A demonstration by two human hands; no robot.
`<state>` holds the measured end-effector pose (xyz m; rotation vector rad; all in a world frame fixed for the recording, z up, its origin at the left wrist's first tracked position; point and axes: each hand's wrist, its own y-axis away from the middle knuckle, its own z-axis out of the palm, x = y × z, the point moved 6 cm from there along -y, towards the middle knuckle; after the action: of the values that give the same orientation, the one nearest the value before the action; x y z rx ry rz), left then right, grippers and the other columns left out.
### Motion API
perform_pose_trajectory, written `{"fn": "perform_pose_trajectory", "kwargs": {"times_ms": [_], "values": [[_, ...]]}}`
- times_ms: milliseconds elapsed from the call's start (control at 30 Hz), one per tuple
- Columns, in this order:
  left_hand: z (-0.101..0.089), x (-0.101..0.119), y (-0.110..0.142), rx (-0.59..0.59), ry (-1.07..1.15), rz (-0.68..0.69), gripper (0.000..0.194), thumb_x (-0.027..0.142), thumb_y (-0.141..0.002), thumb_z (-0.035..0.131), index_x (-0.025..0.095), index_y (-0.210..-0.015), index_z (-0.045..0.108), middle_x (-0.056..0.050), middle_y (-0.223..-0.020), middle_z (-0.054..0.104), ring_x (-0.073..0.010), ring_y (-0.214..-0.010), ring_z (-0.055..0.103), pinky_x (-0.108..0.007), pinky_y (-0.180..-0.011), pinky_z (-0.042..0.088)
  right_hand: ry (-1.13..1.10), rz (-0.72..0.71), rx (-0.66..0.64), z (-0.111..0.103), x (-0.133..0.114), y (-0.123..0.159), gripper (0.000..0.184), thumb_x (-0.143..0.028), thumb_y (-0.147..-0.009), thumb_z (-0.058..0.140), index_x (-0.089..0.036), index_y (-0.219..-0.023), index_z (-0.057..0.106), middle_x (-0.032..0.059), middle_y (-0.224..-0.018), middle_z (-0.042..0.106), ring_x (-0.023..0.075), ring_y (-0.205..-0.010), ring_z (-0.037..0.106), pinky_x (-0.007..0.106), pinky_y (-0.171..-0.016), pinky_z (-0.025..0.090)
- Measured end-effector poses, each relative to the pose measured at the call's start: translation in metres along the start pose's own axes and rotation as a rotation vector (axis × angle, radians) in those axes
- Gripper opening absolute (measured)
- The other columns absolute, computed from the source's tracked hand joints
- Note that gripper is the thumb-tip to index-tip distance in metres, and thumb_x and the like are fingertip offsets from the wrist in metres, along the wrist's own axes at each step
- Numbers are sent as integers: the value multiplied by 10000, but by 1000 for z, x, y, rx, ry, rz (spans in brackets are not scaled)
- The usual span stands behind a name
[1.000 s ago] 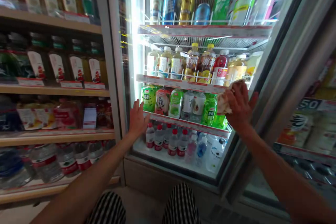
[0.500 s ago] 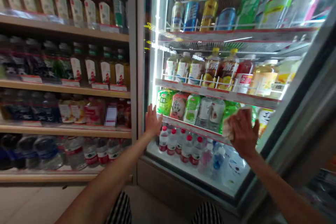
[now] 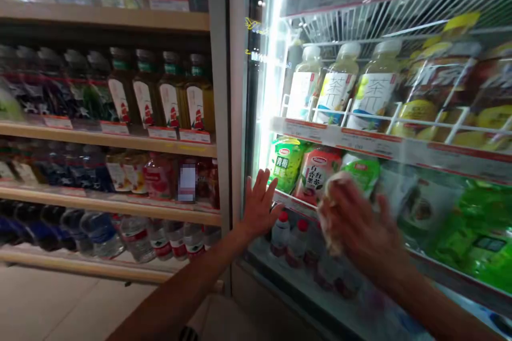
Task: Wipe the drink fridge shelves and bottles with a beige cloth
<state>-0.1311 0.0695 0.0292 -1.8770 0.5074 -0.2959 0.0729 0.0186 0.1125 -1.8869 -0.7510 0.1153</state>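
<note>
My left hand (image 3: 259, 203) lies with its fingers spread at the left edge of the glass fridge door (image 3: 256, 90). Nothing is in it. A pale cloth (image 3: 330, 213) is pressed towards the glass under my right hand (image 3: 362, 226), which is blurred by motion and closed around it. Through the glass, behind the two hands, a green drink pouch (image 3: 286, 164) and a red drink pouch (image 3: 316, 173) stand on a fridge shelf. Part of a green-topped pouch (image 3: 362, 170) shows above the cloth.
Left of the fridge stands a wooden shelf unit (image 3: 108, 138) full of bottles. Inside the fridge, tea bottles (image 3: 374, 88) fill the upper rack and red-capped bottles (image 3: 298, 242) the bottom. Tiled floor (image 3: 48, 298) shows at the lower left.
My right hand has swept left across the glass with the cloth, nearer to my left hand. My left hand stays at the door's edge. The view has moved closer to the fridge.
</note>
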Motion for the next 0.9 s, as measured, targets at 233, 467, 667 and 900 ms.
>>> {"fn": "perform_pose_trajectory", "kwargs": {"times_ms": [233, 467, 667, 900], "values": [[-17, -13, -18, 43, 17, 79, 635, 323, -883, 392, 184, -1424, 88, -119, -1490, 130, -242, -1376, 101, -485, -1109, 65, 396, 4, 247, -14, -10, -73, 430, -273, -872, 389, -183, -1292, 405, 57, -1445, 291, 243, -1346, 217, 565, -1085, 94], [-43, -27, -37, -4, 40, 28, 636, 321, -873, 428, 190, -1417, 126, -132, -1468, 213, -236, -1364, 167, -473, -1106, 96, 275, -304, -55, 45, -67, -27, 365, -204, -856, 450, -206, -1218, 498, 29, -1390, 400, 172, -1340, 243, 423, -1136, 29], [-48, -29, -35, -103, 41, -32, 606, 315, -869, 422, 175, -1406, 178, -130, -1468, 206, -239, -1361, 178, -484, -1095, 151, 370, 183, 318, -10, -25, -48, 451, -207, -866, 425, -190, -1315, 390, 121, -1428, 315, 253, -1363, 151, 563, -1085, 54], [-50, -24, -46, -107, 24, -41, 564, 300, -861, 422, 154, -1382, 260, -139, -1448, 261, -255, -1345, 227, -501, -1094, 139, 387, -173, 87, 2, -43, -23, 389, -214, -869, 424, -232, -1256, 457, 48, -1360, 441, 177, -1326, 278, 457, -1118, 75]]}}
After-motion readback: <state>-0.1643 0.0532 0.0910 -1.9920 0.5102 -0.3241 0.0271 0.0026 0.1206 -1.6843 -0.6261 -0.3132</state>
